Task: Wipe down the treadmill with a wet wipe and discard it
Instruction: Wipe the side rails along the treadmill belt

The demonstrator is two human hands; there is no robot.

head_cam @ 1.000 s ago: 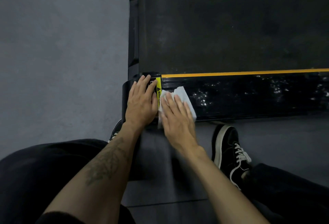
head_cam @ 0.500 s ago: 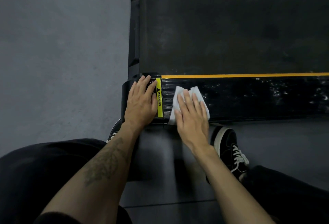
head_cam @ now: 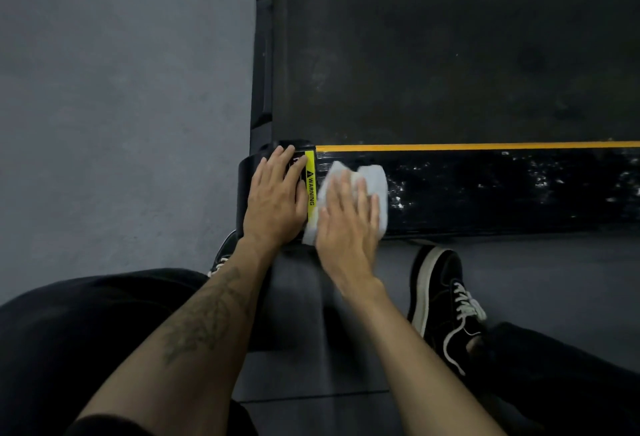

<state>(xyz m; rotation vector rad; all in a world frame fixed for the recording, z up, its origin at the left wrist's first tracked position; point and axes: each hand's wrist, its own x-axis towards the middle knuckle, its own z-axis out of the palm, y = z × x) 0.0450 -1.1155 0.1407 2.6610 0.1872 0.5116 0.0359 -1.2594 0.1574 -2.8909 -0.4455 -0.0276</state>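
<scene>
Crouching at the near end of the treadmill point(head_cam: 450, 55), we start at the far left with bare grey floor point(head_cam: 121, 106), then our black trouser leg point(head_cam: 69, 331) low in the view. Next comes our left hand point(head_cam: 275, 198), lying flat with straight fingers on the rounded black end cap point(head_cam: 247, 172), bracing and gripping nothing. Just beside it runs the yellow warning label point(head_cam: 310, 179). Right of that, our right hand point(head_cam: 346, 224) presses the white wipe point(head_cam: 375, 176) flat against the glossy black end cover point(head_cam: 502, 190); the fingers lie extended over the wipe, not curled round it, and the hand is blurred. The wipe pokes out past the fingertips and at the lower left of the palm, where it overlaps the label's edge. A yellow stripe point(head_cam: 485, 146) divides the cover from the dull belt behind. Farther right and nearer us sits our black shoe point(head_cam: 443, 293).

We judge the wipe soft, light and limp, likely to bunch or slide under the palm, so broad flat pressure suits wiping. To discard it, we would pinch a loose corner or gather it into the fist.
</scene>
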